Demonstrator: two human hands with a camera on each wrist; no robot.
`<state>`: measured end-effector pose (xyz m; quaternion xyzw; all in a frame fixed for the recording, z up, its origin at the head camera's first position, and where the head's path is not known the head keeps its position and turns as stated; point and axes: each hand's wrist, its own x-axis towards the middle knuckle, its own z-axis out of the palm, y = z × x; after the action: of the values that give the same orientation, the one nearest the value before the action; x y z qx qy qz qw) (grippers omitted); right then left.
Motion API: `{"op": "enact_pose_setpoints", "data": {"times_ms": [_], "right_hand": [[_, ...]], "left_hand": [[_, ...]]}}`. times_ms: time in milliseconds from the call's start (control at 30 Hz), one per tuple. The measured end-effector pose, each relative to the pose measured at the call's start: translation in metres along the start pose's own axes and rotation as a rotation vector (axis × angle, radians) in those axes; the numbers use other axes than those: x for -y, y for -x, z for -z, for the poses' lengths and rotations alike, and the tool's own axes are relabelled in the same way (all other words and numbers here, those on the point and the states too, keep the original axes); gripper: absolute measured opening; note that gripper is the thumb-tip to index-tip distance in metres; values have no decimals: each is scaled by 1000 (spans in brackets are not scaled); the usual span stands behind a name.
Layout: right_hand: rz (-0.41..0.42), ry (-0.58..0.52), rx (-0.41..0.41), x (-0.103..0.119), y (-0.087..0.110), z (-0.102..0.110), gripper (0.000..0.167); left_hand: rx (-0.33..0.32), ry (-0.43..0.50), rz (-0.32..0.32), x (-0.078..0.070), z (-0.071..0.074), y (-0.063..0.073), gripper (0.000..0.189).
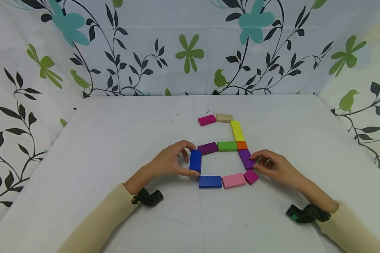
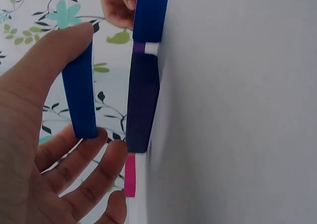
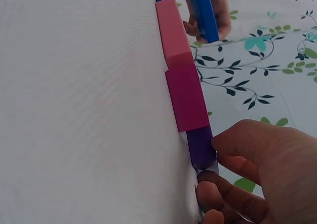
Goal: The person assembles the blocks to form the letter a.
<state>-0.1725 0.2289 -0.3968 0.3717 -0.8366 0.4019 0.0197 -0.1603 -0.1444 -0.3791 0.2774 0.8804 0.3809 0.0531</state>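
Observation:
My left hand [image 1: 171,160] pinches a blue block [image 1: 195,161] by its ends between thumb and fingertips; in the left wrist view that block [image 2: 80,97] hangs clear of the white surface. Just beyond it lies a dark purple block [image 1: 208,148], and nearer me a second blue block [image 1: 210,182]. On the other side, my right hand [image 1: 275,167] holds a violet block [image 1: 246,159] at its outer edge, thumb and curled fingers against it in the right wrist view [image 3: 202,147]. A small magenta block [image 1: 251,177] sits below those fingertips, beside a pink block [image 1: 233,181].
Farther back, a green block [image 1: 227,146], an orange block [image 1: 241,145] and a yellow block [image 1: 237,130] continue the row. At its far end are a tan block [image 1: 224,118] and a magenta block [image 1: 207,120]. A patterned cloth [image 1: 190,21] hangs behind the white table [image 1: 130,123].

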Motion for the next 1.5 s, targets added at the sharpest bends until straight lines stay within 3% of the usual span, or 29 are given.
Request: {"op": "enact_pose_setpoints", "data": {"times_ms": [500, 1000, 1500], "right_hand": [[-16, 0, 12, -1, 0, 0, 29], [-12, -9, 3, -3, 1, 0, 30], [-24, 0, 8, -6, 1, 0, 29]], "left_hand": [[-43, -13, -24, -26, -20, -1, 69], [-12, 140, -36, -50, -41, -9, 68], [58, 24, -42, -70, -64, -19, 68]]}}
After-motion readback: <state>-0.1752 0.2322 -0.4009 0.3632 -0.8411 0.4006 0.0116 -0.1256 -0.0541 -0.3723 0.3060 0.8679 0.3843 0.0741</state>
